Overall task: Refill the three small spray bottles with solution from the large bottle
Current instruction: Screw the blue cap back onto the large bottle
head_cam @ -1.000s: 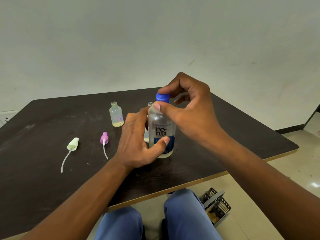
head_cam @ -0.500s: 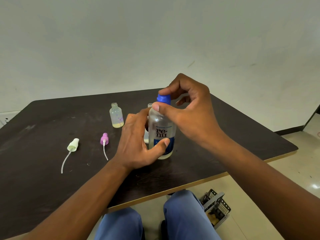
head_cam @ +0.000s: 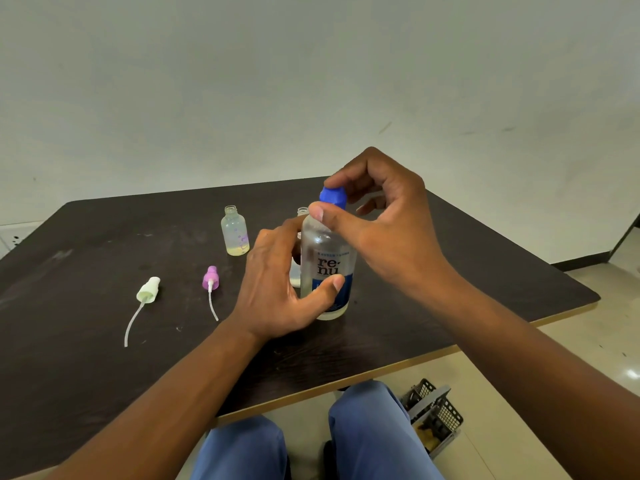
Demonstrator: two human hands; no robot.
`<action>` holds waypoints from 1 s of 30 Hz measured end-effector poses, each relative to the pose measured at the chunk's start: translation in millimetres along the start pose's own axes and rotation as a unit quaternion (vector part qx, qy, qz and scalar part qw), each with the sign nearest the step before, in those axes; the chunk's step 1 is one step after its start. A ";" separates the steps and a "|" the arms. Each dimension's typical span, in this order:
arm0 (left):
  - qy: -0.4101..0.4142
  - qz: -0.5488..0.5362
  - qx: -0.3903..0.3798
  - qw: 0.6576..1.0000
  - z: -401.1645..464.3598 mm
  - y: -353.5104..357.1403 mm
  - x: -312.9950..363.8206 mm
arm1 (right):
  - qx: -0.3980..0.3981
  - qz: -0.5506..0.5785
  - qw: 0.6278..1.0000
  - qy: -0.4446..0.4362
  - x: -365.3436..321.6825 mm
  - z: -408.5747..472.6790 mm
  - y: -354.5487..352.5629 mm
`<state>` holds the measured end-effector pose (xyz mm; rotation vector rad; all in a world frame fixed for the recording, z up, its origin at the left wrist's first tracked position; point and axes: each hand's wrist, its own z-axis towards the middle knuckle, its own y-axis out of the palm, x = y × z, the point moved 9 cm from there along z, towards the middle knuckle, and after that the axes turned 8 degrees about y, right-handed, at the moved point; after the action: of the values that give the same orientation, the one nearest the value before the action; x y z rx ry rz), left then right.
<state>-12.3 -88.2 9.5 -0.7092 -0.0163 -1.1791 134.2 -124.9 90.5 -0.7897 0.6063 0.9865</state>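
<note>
Head view, centre of the frame: my left hand wraps the large bottle, which stands upright on the dark table; my right hand pinches the blue cap between thumb and forefinger; I judge the step to be uncapping the bottle, with pouring not yet begun; left of centre one small spray bottle stands open, a second peeks from behind the large one, a third I cannot find; two pump heads, pale green and purple, lie at left; next, the cap must come off and be set aside, then a careful tilt over a narrow neck.
</note>
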 end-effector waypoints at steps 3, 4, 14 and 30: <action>0.002 -0.031 0.025 0.999 3.0 -4.9 0.7 | -0.021 -0.018 0.999 0.024 7.5 -4.8 2.7; 0.004 -0.033 0.034 0.999 3.7 -7.1 0.9 | -0.030 -0.025 0.999 0.037 12.0 -7.4 4.5; 0.003 -0.008 0.049 0.999 3.8 -9.4 4.7 | -0.058 -0.076 0.988 0.121 48.6 -27.2 10.5; -0.065 0.089 0.082 0.991 4.2 -18.4 -20.9 | 0.025 -0.059 0.986 0.155 79.3 26.3 -33.9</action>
<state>-34.9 -72.2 14.3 -0.6278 -0.1542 -0.9485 201.4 -75.7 56.0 -0.9317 0.8394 0.7425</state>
